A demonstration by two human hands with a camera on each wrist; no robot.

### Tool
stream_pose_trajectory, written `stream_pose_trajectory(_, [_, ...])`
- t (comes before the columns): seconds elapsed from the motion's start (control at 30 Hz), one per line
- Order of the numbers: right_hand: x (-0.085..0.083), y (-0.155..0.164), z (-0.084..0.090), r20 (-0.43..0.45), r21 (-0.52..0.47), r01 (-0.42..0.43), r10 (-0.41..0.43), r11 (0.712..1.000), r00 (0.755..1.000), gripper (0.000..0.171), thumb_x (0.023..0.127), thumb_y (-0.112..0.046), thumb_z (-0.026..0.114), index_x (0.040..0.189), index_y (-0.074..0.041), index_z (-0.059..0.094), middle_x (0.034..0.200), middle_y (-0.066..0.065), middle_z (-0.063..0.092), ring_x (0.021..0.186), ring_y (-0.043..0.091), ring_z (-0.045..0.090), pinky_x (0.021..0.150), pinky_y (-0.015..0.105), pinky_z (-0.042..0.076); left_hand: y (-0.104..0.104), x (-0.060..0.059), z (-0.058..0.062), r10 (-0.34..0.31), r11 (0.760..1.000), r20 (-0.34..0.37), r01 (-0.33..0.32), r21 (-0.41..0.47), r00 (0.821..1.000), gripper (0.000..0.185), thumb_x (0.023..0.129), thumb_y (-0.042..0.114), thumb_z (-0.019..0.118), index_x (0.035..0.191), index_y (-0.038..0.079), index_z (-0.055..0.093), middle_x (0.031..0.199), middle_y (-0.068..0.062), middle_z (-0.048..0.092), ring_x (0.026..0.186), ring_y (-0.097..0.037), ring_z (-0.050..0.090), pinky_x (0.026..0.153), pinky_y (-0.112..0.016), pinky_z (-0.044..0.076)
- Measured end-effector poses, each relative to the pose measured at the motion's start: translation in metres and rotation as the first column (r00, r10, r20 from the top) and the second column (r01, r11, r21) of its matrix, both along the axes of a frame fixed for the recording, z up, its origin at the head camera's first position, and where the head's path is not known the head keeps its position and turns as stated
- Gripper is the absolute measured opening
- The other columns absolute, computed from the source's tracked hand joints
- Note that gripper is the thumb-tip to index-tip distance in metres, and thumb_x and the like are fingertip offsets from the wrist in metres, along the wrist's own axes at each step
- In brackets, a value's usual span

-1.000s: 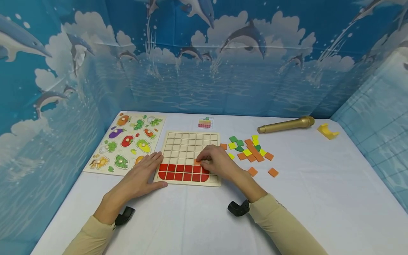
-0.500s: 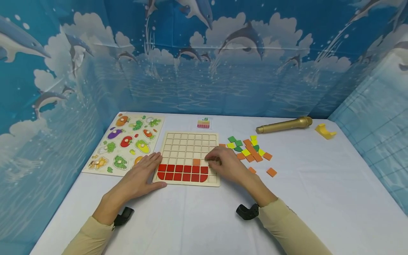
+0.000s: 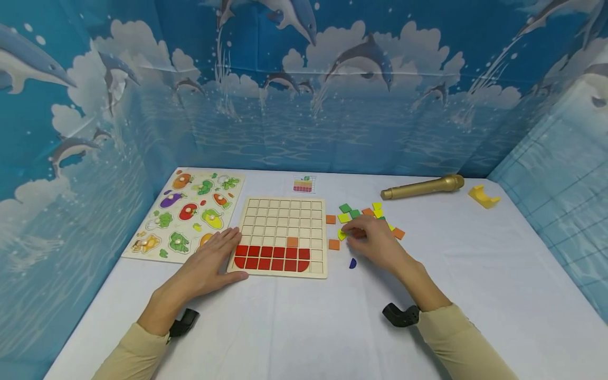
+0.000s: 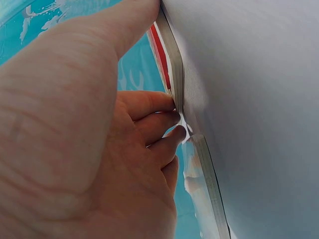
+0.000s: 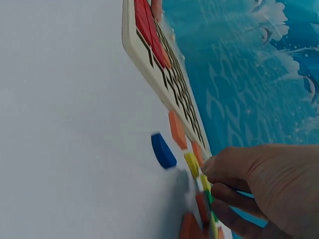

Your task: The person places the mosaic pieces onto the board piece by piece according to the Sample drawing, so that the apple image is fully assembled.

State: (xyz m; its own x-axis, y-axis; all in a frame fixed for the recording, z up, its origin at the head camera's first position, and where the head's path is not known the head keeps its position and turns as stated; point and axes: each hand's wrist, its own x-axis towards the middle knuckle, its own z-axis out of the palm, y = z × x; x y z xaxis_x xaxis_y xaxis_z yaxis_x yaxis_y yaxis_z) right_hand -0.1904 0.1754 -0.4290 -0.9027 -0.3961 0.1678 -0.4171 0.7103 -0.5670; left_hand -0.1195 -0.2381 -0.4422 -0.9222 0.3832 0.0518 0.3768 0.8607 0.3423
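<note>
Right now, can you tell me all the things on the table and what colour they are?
Grid board: one, pale wood, table middle; red tiles fill two bottom rows, one orange tile above.
Loose tiles: many, orange, yellow, green, right of board.
Blue piece: one, by board's right corner.
Vegetable puzzle: one, colourful, left.
Pattern card: one, behind board.
Microphone: one, gold, back right.
Yellow block: one, far right.
Left hand: rests on board's left edge.
Right hand: over loose tiles.
</note>
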Motion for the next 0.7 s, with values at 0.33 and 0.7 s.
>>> stream_pose_trajectory(0.33, [-0.004,0.017,-0.001,-0.048,0.109,0.032,-0.027,0.994,0.998,0.027,0.090,0.000,0.078,0.116,-0.007,0.079,0.110,0.010,0.074,0.094,0.025,0.064,0.083,0.041,0.057,0.000,0.000,-0.001,0.010,1.000,0.015,-0.009,-0.005,1.000,0.099,0.090,0.053,0.079,0.162,0.001,0.037,0.171,-0.018,0.034,0.159,-0.042,0.028,0.130,-0.059,0.021])
stream_pose_trajectory(0.7, [-0.009,0.016,0.001,-0.040,0.169,0.001,0.006,0.986,0.999,0.023,0.089,-0.007,0.084,0.111,-0.010,0.080,0.088,0.000,0.065,0.078,0.018,0.055,0.069,0.031,0.048,-0.001,-0.002,-0.002,-0.001,1.000,0.012,0.001,0.002,1.000,0.098,0.090,0.054,0.078,0.162,0.001,0.037,0.171,-0.016,0.032,0.160,-0.040,0.026,0.131,-0.058,0.020])
